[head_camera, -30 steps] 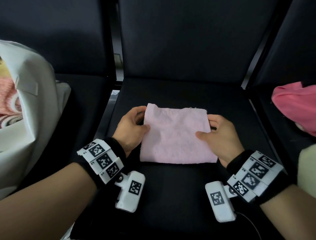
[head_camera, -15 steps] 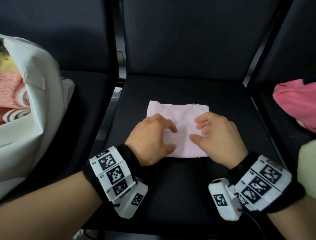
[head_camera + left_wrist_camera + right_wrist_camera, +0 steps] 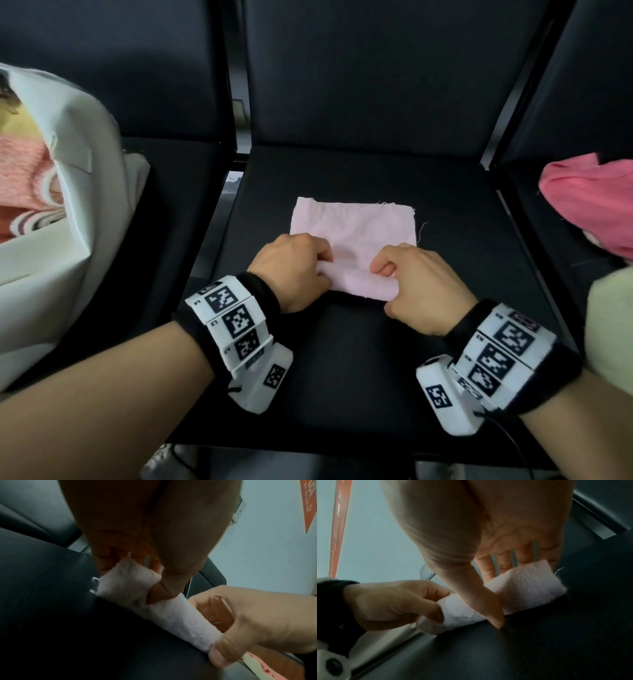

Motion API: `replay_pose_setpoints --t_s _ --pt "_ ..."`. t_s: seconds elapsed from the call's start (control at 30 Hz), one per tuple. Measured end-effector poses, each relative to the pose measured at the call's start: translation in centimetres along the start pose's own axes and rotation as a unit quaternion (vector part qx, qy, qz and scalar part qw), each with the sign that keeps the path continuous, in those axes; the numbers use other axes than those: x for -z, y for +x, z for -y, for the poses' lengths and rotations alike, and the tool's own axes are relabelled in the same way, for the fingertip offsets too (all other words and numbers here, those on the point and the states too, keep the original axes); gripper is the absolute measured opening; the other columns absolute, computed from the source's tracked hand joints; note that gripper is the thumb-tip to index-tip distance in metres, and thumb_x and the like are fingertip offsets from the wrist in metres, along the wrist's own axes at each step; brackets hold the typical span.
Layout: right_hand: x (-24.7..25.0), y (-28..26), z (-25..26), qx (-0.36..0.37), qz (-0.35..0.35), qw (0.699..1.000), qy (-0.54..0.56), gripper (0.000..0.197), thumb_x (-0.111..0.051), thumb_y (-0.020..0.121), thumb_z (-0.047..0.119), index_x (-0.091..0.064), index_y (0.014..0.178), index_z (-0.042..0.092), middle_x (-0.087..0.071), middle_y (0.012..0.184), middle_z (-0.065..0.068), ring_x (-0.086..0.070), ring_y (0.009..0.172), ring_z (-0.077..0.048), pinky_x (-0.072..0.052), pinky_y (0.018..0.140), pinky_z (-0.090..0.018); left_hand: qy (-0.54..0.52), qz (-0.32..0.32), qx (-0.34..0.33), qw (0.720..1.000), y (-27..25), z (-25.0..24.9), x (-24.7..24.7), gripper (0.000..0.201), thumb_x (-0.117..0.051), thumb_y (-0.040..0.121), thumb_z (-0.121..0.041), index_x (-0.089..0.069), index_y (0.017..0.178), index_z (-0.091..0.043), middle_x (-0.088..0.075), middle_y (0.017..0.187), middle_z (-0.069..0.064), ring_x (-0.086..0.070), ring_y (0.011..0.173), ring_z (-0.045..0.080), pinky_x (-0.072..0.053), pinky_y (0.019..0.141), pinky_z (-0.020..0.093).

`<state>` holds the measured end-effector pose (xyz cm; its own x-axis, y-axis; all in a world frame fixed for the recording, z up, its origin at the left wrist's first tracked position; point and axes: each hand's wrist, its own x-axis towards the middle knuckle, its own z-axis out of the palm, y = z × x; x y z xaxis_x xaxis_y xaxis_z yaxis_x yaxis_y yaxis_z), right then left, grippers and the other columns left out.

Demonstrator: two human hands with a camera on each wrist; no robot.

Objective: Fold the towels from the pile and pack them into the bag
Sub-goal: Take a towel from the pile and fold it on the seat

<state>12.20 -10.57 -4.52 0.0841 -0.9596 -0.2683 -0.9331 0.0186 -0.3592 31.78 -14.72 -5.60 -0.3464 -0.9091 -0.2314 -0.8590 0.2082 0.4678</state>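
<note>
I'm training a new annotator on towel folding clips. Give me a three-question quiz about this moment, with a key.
1. True or false: both hands grip the near edge of the pale pink towel.
2. Which side of the middle seat holds the white bag? A. the person's left B. the person's right
3. Fill in: the towel's near edge is ____ up, its far part lying flat.

Key:
1. True: the left hand and right hand each pinch it.
2. A
3. rolled
</note>
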Motion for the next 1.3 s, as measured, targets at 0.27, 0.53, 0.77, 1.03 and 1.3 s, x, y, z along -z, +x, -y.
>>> replay_pose_setpoints --t_s 0.27,0.53,0.77,1.03,1.3 --pt "-0.1 0.1 -0.7 -0.004 0.007 1.0 0.019 0.011 -0.061 0.088 0.019 -0.066 0.087 0.029 -0.068 0.08 0.003 -0.064 0.075 -0.015 -0.049 0.06 -0.028 -0.046 0.035 0.016 0.998 -0.4 0.1 1.0 0.014 -0.062 0.088 -0.033 -0.064 0.101 -0.035 -0.067 0.097 -0.008 -0.06 0.099 0.018 -0.05 0.082 0.03" --pt "0.9 0.6 -0.8 -0.001 -0.031 0.998 0.046 0.027 -0.053 0.096 0.021 -0.055 0.07 0.013 -0.058 0.069 0.0 -0.053 0.063 -0.011 -0.034 0.05 -0.024 0.049 0.018 -0.012 0.999 -0.3 0.4 1.5 0.024 -0.072 0.079 -0.023 -0.07 0.102 -0.03 -0.061 0.104 -0.007 -0.06 0.093 0.016 -0.045 0.073 0.027" --pt "1.5 0.4 -1.1 -0.002 -0.104 0.992 0.074 0.022 -0.055 0.097 0.029 -0.054 0.077 0.021 -0.058 0.075 0.01 -0.055 0.069 -0.008 -0.036 0.054 -0.023 -0.019 -0.012 -0.023 0.999 -0.1 0.6 2.1 0.021 -0.059 0.093 -0.031 -0.055 0.073 -0.028 -0.059 0.075 -0.006 -0.057 0.085 0.022 -0.04 0.07 0.031" --pt "1.5 0.7 -1.7 -0.068 -0.123 0.985 0.103 0.028 -0.061 0.094 0.048 -0.066 0.095 0.02 -0.065 0.086 0.0 -0.062 0.088 -0.025 -0.049 0.073 -0.036 -0.043 -0.019 -0.001 0.999 0.1 0.9 2.1 0.016 -0.061 0.094 -0.04 -0.052 0.081 -0.039 -0.06 0.086 -0.01 -0.058 0.095 0.024 -0.043 0.076 0.034" --pt "1.2 1.0 -2.3 -0.087 -0.111 0.985 0.101 0.031 -0.069 0.088 0.053 -0.068 0.095 0.024 -0.068 0.097 0.003 -0.062 0.098 -0.02 -0.054 0.085 -0.04 -0.047 -0.017 0.031 0.998 0.5 1.2 1.7 0.005 -0.06 0.095 -0.041 -0.061 0.096 -0.036 -0.067 0.097 -0.004 -0.062 0.098 0.021 -0.051 0.081 0.035"
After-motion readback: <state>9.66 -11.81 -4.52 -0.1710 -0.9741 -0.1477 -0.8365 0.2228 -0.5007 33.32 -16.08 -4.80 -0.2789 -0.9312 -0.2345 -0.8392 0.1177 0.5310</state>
